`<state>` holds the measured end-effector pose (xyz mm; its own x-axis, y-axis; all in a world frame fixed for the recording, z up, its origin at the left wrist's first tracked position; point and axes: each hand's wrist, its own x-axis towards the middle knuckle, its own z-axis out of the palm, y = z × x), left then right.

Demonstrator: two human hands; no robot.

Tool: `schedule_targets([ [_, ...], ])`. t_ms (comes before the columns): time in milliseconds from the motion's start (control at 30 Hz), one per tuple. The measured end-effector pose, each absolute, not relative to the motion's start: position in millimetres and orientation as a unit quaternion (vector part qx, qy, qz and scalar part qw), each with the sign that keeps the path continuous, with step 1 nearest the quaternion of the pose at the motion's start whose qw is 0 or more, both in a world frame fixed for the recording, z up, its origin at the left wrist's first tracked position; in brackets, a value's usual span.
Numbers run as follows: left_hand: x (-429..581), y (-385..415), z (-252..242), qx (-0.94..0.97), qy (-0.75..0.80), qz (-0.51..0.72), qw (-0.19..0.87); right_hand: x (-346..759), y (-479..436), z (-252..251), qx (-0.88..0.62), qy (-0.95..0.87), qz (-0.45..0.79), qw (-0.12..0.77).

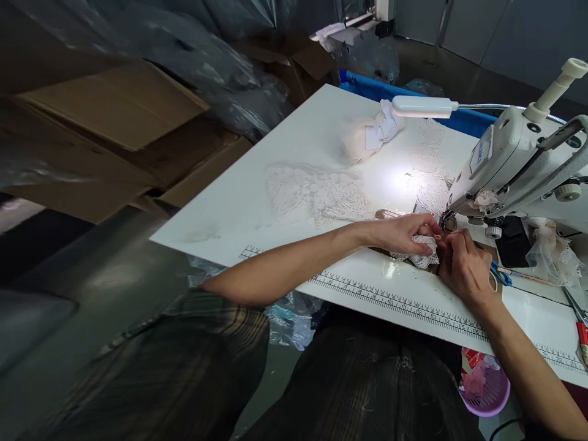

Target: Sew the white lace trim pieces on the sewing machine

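Note:
At the needle area of a white sewing machine (pixel 500 159), my left hand (pixel 411 234) is closed on a gathered piece of white lace (pixel 425 251), thumb over it. Close beside it, my right hand (pixel 466 263) has its fingers curled and pinched together just in front of the presser foot. What lies between those fingers is hidden. More lace (pixel 432 193) runs behind the foot under the lamp's bright spot. A flat lace piece (pixel 316 190) is spread on the white table (pixel 239 214) left of my hands.
Behind the lace sits a bundle of pale fabric (pixel 367 138), below a white lamp (pixel 422 106). Blue-handled scissors (pixel 500 274) and red-handled pliers or snips (pixel 582 337) lie at right. A printed ruler (pixel 381 297) edges the table. Cardboard boxes (pixel 114 110) stand left; a purple basket (pixel 489 395) is below.

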<state>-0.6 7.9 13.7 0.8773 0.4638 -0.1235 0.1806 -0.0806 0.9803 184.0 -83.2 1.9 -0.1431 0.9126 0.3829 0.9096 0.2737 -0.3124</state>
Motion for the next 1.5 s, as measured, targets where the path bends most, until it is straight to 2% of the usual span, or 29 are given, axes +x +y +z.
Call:
schedule_targets([
  [67,-1,8,17,0.744,0.232,0.115,0.616,186,-82,1,-0.595,-0.749,0.046,0.289],
  [200,1,6,27,0.800,0.270,0.097,0.528,180,-81,4,-0.543,-0.704,0.201,0.411],
  [267,1,5,31,0.812,0.253,0.085,0.518,172,-84,7,-0.523,-0.693,0.234,0.437],
  [333,0,5,34,0.817,0.204,0.073,0.535,168,-87,11,-0.500,-0.728,0.211,0.419],
  [467,-10,11,39,0.807,0.136,0.041,0.573,194,-100,16,-0.467,-0.840,0.071,0.268],
  [533,-14,14,42,0.795,0.155,0.051,0.585,220,-111,17,-0.524,-0.822,0.018,0.221],
  [600,-15,15,43,0.788,0.190,0.066,0.582,241,-121,19,-0.617,-0.754,0.013,0.224],
  [700,-10,10,44,0.801,0.258,0.066,0.537,245,-127,26,-0.667,-0.676,0.133,0.285],
  [833,-3,1,43,0.819,0.320,0.052,0.474,211,-109,31,-0.591,-0.657,0.309,0.352],
  [933,-5,1,41,0.841,0.305,0.064,0.443,193,-87,28,-0.550,-0.663,0.392,0.323],
  [1100,-12,8,39,0.877,0.286,0.161,0.350,195,-69,19,-0.557,-0.596,0.512,0.269],
  [1167,-13,9,39,0.875,0.294,0.167,0.346,197,-68,18,-0.566,-0.593,0.510,0.260],
  [1333,-11,6,34,0.886,0.247,0.157,0.360,188,-68,23,-0.573,-0.674,0.377,0.273],
  [1500,-6,4,21,0.901,0.190,0.217,0.323,183,-73,27,-0.530,-0.618,0.487,0.316],
])
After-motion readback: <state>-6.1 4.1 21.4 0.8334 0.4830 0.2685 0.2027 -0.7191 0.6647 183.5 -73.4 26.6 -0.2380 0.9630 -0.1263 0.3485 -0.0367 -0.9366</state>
